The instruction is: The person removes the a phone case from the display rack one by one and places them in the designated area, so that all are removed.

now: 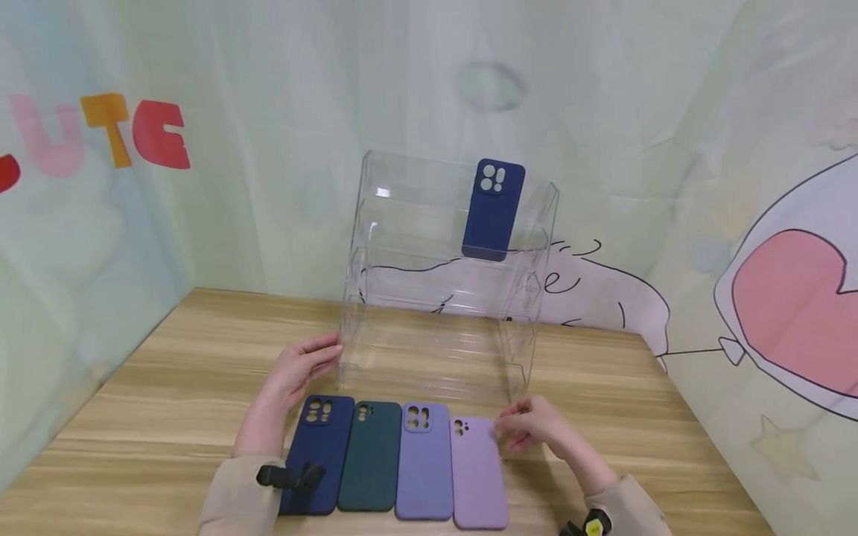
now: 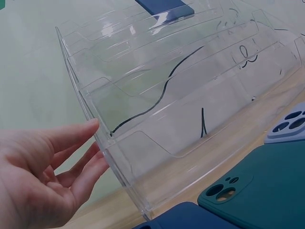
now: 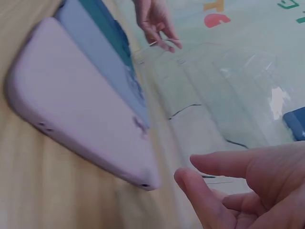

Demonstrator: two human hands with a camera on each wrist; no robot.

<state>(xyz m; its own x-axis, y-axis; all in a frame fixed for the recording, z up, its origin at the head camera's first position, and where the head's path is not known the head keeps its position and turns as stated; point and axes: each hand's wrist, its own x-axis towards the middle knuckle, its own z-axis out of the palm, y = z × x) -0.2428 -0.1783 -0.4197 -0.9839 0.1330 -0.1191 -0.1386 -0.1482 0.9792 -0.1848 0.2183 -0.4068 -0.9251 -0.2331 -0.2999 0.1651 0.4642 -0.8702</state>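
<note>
A clear acrylic display stand (image 1: 429, 279) with several tiers stands on the wooden table. My left hand (image 1: 302, 366) touches the stand's left side edge with extended fingertips, seen closely in the left wrist view. In a row before the stand lie a dark blue phone case (image 1: 325, 447), a dark green phone case (image 1: 371, 458), a periwinkle phone case (image 1: 425, 469) and a pinkish-lilac phone case (image 1: 479, 476). Beside the lilac case's upper right corner hovers my right hand (image 1: 532, 426), thumb and forefinger close together with nothing between them.
Another dark blue phone case (image 1: 494, 212) leans upright on the stand's upper tier, toward its right end. Behind the table (image 1: 167, 372) hangs a pale printed curtain (image 1: 281, 149), which also runs along both sides.
</note>
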